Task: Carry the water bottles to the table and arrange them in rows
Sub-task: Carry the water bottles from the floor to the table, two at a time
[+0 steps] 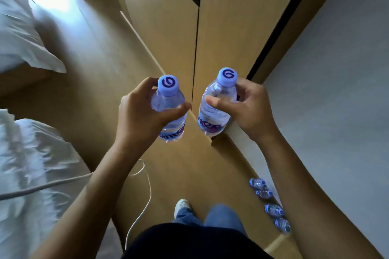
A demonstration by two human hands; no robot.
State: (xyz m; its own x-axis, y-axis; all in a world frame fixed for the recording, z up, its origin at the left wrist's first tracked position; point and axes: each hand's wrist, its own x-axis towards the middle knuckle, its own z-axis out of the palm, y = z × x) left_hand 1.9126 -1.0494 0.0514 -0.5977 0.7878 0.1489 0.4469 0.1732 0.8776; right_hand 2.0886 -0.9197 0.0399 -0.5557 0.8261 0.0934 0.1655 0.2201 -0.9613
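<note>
I hold two clear water bottles with pale blue caps, both upright in front of me above the wooden floor. My left hand grips the left bottle around its shoulder. Around the upper body of the right bottle my right hand is closed. Several more bottles of the same kind stand in a line on the floor along the wall at the lower right, partly hidden by my right forearm. No table is in view.
A wooden wardrobe rises straight ahead, with a grey wall to its right. Beds with white sheets fill the left side. A white cable trails across the floor near my feet.
</note>
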